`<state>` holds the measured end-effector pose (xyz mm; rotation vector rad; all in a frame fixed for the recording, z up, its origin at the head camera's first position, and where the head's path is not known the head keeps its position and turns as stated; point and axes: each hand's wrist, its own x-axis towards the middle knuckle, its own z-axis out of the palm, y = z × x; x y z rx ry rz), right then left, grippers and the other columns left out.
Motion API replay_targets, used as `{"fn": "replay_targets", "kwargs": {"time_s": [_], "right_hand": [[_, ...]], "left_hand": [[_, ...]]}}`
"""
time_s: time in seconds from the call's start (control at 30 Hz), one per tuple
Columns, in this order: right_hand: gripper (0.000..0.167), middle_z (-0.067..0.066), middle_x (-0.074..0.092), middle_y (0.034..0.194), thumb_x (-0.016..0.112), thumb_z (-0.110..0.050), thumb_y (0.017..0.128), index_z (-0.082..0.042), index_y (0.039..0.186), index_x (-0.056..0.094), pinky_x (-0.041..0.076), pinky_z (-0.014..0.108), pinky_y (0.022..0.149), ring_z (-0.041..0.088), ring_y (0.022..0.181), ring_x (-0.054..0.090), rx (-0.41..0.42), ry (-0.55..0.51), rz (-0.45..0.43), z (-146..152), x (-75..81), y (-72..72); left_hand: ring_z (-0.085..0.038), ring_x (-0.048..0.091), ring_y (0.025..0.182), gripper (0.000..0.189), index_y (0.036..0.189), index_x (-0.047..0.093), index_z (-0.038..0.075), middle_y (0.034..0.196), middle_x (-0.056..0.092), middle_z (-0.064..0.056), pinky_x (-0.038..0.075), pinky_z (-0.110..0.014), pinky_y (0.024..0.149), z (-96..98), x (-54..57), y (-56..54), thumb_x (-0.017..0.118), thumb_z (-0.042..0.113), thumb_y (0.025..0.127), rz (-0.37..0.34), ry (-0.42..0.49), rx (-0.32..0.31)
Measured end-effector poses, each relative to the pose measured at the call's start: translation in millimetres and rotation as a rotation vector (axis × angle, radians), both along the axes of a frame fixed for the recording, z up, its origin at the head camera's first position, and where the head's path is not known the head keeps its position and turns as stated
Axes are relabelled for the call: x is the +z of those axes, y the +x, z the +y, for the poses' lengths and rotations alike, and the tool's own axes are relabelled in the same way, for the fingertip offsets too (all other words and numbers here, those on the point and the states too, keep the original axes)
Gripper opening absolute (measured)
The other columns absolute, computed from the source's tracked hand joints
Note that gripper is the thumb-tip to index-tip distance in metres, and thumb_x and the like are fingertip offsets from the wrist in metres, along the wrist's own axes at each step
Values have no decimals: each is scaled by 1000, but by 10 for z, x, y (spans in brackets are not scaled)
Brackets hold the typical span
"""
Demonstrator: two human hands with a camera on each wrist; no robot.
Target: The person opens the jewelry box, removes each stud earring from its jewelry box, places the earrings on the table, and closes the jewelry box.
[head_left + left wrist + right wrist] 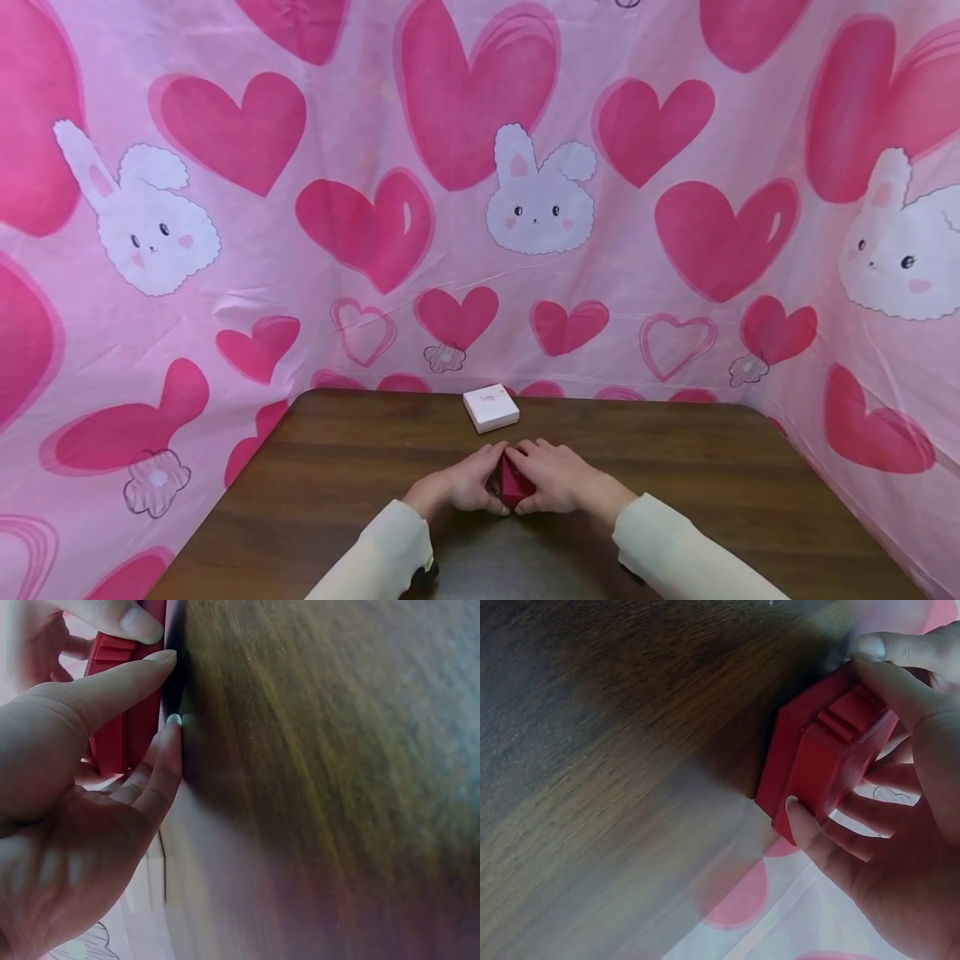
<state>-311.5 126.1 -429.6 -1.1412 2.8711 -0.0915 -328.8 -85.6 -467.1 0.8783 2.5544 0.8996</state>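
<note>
A small red faceted box [514, 482] with a stepped rim sits low over the dark wooden table, between my two hands. My left hand [474, 480] holds its left side, thumb along the near face and fingers reaching round the far side. From the right, my right hand [557, 477] grips it, with its thumb at the near edge and its fingertips over the top and far side. The right wrist view shows raised ridges on the red box [817, 750], one right fingertip pressing on a slanted face. Both thumb tips nearly meet at the box's near side.
Just beyond the hands, a flat white box [491, 407] with faint pink printing lies on the wooden table [360, 450]. A pink cloth [465, 275] with hearts and rabbit faces hangs around the table's back and sides.
</note>
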Motion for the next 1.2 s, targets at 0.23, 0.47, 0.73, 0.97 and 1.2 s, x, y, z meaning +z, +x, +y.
{"fn": "replay_targets", "kwargs": {"time_s": [0.23, 0.47, 0.73, 0.97, 1.2], "right_hand": [[80, 7, 59, 130, 80, -48, 83, -10, 147, 51, 52, 43, 87, 22, 107, 55, 10, 7, -11, 2, 8, -7], [80, 7, 59, 128, 80, -49, 83, -10, 146, 51, 51, 45, 87, 23, 108, 55, 2, 0, -20, 2, 13, -12], [81, 7, 59, 132, 81, -50, 81, -12, 147, 51, 52, 46, 88, 23, 110, 55, -21, -4, -30, 7, 7, -34], [82, 8, 59, 134, 82, -50, 80, -12, 146, 53, 51, 46, 86, 24, 111, 55, -20, 2, -15, 7, 7, -28], [83, 8, 60, 133, 84, -50, 79, -12, 146, 54, 52, 45, 84, 24, 109, 54, -18, 16, 23, -4, -5, -17]], "left_hand": [[-20, 50, 122, 101, 158, 28, 4, 134, 49, -5, 40, -46, 113, 26, 4, 3, 89, 19, 79, 17, -1, 20], [-20, 50, 122, 107, 159, 28, 10, 135, 49, -4, 42, -46, 111, 6, -319, -257, 93, 25, 75, 34, 11, 8], [-21, 48, 123, 100, 158, 28, 6, 135, 48, -4, 39, -45, 114, 77, 103, 85, 89, 12, 78, -24, -21, 77], [-23, 48, 126, 102, 158, 28, 5, 137, 47, -5, 38, -47, 114, 85, 127, 104, 90, 15, 78, -41, -28, 78], [-25, 49, 123, 100, 158, 27, 5, 135, 47, -8, 42, -49, 111, 52, 22, 13, 88, 22, 81, 10, -29, 24]]}}
